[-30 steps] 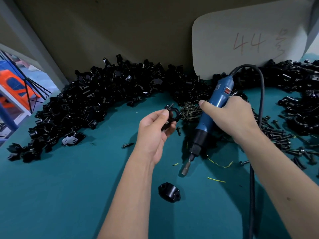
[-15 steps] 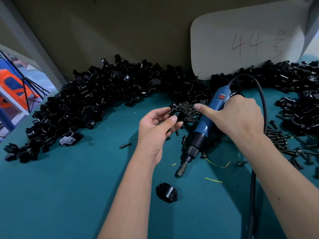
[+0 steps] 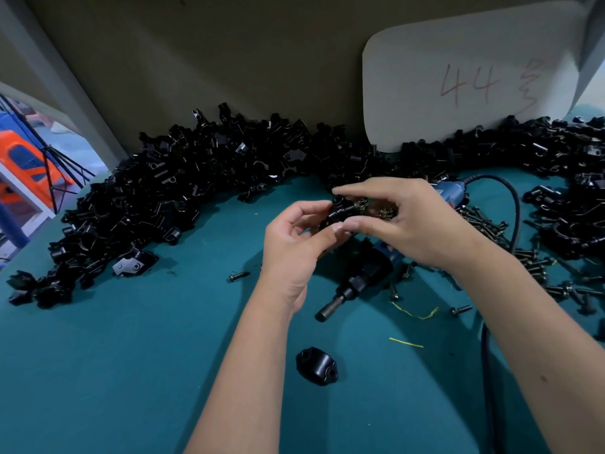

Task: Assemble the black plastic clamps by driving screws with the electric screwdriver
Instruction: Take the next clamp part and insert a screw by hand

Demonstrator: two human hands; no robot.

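My right hand point(image 3: 406, 221) is hiding most of the screwdriver point(image 3: 357, 283) lying on the surface point(image 3: 131, 355); both grips are pinching the clamp point(image 3: 339, 209), my left hand point(image 3: 294, 244) from below.

only legible text: handwritten "44" in reddish marker on the pale rounded card point(image 3: 471, 83) leaning against the back wall, followed by one handwritten character I can't make out; no readable marking on anything else.
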